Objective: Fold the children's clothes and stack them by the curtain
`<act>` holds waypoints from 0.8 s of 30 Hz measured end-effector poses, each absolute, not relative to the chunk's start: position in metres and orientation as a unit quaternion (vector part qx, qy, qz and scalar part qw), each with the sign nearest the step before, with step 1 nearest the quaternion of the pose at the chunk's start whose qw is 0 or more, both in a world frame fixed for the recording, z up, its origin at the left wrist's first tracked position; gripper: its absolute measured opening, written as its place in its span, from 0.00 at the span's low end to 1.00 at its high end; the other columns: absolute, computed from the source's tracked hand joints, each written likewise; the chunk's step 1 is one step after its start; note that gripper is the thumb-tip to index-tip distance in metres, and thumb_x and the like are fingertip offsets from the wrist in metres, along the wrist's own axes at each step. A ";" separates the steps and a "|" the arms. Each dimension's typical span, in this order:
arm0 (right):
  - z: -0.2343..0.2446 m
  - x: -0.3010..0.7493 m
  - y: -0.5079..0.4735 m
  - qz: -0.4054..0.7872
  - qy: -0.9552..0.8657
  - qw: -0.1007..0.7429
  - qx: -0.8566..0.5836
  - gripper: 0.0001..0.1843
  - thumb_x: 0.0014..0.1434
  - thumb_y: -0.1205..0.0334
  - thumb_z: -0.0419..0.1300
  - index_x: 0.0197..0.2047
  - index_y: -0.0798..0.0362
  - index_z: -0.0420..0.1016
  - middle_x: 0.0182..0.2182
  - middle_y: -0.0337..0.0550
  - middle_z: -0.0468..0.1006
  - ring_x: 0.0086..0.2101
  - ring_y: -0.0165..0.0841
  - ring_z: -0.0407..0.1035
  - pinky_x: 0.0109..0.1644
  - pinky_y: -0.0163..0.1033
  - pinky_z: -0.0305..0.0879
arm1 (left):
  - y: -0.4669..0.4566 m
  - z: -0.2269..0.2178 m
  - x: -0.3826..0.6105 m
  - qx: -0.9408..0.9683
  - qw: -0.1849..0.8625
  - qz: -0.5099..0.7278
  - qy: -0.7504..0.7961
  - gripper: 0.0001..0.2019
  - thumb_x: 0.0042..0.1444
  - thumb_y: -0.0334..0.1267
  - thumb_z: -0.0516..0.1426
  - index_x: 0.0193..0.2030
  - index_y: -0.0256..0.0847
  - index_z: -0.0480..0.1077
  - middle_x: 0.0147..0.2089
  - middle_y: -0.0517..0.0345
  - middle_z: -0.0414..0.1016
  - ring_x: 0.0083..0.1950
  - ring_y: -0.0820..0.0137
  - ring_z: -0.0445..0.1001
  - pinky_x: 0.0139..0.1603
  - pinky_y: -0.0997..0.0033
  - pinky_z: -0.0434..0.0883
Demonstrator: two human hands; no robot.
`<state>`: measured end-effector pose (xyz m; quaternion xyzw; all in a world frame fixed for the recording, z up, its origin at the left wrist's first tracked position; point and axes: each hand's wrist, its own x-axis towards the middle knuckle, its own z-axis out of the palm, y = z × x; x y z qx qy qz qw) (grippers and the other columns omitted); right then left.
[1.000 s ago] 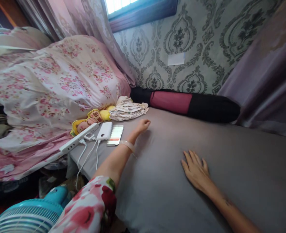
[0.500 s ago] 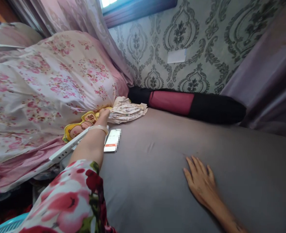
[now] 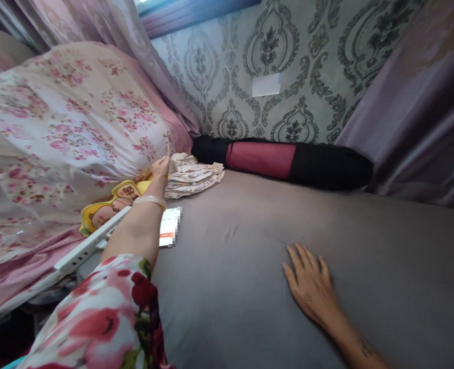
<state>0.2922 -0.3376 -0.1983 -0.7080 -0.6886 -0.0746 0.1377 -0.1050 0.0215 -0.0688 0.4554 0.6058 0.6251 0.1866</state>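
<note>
My left hand (image 3: 160,168) reaches far forward, its fingers drawn together at the left edge of a pile of folded, patterned, cream-coloured cloth (image 3: 196,177). What the fingertips pinch, if anything, is hidden. A pale bangle circles that wrist. Palm down and fingers spread, my right hand (image 3: 310,279) rests on the grey sheet (image 3: 242,287). Beneath and beside my left forearm lie a phone (image 3: 170,225) with a lit screen and a white power strip (image 3: 92,243). Left of the wrist is a yellow cartoon cushion (image 3: 109,207), partly covered by the arm.
A long black and dark red bag (image 3: 284,161) lies along the patterned wall. Bedding under a floral cover (image 3: 84,123) is heaped on the left. Curtains (image 3: 407,118) hang at both sides, and a white plate (image 3: 265,85) is on the wall.
My left hand has risen slightly against the cloth pile, its fingers still together. My right hand keeps its place on the sheet. The whole view has shifted, so most things appear farther left.
</note>
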 end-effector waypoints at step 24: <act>-0.187 0.291 -0.342 -0.019 -0.687 0.161 -0.709 0.28 0.67 0.52 0.43 0.65 0.56 0.63 0.64 0.55 0.63 0.63 0.46 0.53 0.66 0.60 0.43 | -0.127 -0.070 0.123 0.377 0.623 0.634 0.262 0.17 0.35 0.28 0.60 0.35 0.41 0.62 0.29 0.66 0.68 0.31 0.75 0.70 0.35 0.74 0.66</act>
